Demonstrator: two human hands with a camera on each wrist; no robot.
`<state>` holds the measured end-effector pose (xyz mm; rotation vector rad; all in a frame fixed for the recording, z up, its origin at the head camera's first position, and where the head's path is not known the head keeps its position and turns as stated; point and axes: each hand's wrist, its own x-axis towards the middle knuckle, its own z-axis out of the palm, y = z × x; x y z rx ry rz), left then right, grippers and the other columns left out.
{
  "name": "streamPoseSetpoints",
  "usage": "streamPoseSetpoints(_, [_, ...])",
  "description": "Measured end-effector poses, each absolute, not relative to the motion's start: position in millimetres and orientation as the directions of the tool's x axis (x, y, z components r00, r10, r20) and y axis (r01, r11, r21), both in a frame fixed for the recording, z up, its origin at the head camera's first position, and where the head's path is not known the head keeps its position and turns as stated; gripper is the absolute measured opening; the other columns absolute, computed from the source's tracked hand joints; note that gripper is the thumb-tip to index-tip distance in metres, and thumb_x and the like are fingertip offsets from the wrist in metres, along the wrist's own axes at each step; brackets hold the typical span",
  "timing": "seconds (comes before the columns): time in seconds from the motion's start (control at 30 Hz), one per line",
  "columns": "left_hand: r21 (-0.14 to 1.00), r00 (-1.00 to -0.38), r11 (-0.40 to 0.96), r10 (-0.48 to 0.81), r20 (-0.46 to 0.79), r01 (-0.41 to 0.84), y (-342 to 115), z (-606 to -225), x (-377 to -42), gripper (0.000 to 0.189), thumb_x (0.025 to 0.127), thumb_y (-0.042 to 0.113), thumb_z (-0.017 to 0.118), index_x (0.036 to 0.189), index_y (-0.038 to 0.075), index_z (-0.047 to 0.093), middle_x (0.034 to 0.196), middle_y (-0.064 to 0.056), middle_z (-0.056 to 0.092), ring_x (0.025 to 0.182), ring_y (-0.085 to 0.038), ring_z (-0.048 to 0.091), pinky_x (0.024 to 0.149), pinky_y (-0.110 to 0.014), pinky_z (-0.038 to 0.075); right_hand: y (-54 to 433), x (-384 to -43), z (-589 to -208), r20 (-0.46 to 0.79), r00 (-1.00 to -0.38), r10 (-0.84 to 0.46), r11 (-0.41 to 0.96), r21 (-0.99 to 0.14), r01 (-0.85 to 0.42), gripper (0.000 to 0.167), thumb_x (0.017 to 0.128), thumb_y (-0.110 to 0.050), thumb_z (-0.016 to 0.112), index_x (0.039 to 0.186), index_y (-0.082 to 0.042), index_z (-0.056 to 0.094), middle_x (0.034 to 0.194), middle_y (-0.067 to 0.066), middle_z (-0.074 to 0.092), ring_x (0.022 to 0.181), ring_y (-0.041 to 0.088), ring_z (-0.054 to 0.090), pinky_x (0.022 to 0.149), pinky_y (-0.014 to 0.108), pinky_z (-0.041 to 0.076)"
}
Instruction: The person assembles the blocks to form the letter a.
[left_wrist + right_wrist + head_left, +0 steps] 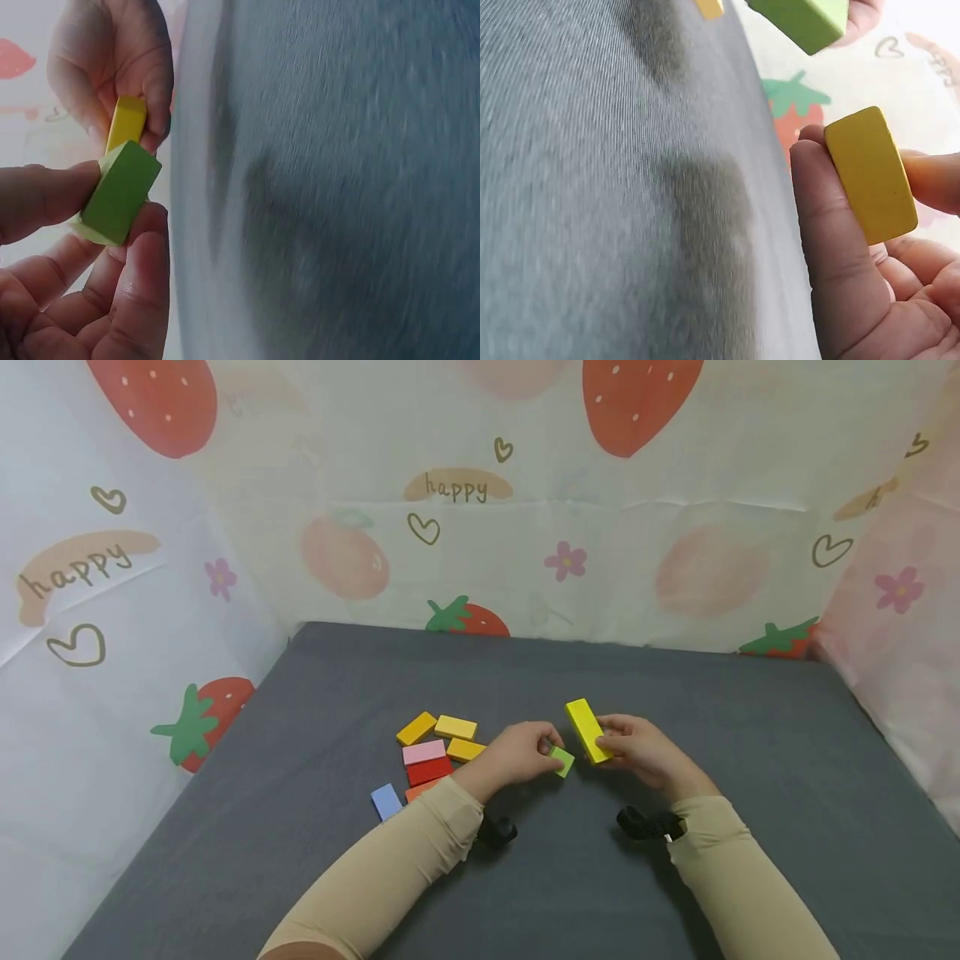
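Note:
My left hand pinches a light green block between thumb and fingers. In the left wrist view this green block is tilted, with a yellow block beyond it. My right hand grips that long yellow block by its near end, and its far end points up and away. The right wrist view shows the yellow block end-on between thumb and fingers. Both hands are raised over the dark cloth, with a small gap between the two blocks in the head view.
Left of my left hand, several blocks lie on the dark cloth: a pink block, a red block, a blue block, and orange and yellow ones. My left forearm partly covers them. Patterned curtains enclose the back and sides.

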<state>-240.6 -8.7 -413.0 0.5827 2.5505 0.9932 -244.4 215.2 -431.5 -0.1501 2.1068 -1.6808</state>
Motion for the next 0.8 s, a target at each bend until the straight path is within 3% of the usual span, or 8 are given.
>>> streamPoseSetpoints(0.1, [0.704,-0.853,0.669,0.491,-0.178,0.239,-1,-417,-238,0.019,0.087,0.023,0.073,0.103,0.015,0.067,0.085,0.002,0.058,0.074,-0.012,0.051,0.067,-0.023,0.042,223,-242,-433,-0.259,-0.902,-0.346,0.251,-0.952,0.177,0.052,0.101,-0.008,0.046,0.144,0.014,0.028,0.118,0.016,0.055,0.093,0.012,0.065,0.089,0.037,0.054])
streamPoseSetpoints(0.33, [0.709,-0.828,0.668,0.515,-0.221,0.227,20,-423,-228,0.015,0.086,0.023,0.075,0.097,0.015,0.068,0.086,0.003,0.063,0.073,-0.008,0.054,0.065,-0.02,0.043,236,-238,-434,-0.253,-0.915,-0.314,0.233,-0.955,0.184,0.025,0.095,-0.006,0.051,0.115,0.008,0.047,0.096,0.002,0.054,0.084,0.011,0.06,0.079,0.031,0.055])
streamPoseSetpoints(0.8, [0.7,-0.809,0.67,0.54,-0.231,0.247,57,-434,-217,0.015,0.083,0.021,0.077,0.092,0.013,0.069,0.078,0.006,0.061,0.068,-0.006,0.052,0.061,-0.016,0.041,260,-234,-438,-0.334,-0.893,-0.302,0.366,-0.906,0.215,0.02,0.098,-0.012,0.054,0.109,0.005,0.051,0.09,0.0,0.054,0.079,0.01,0.059,0.079,0.029,0.055])
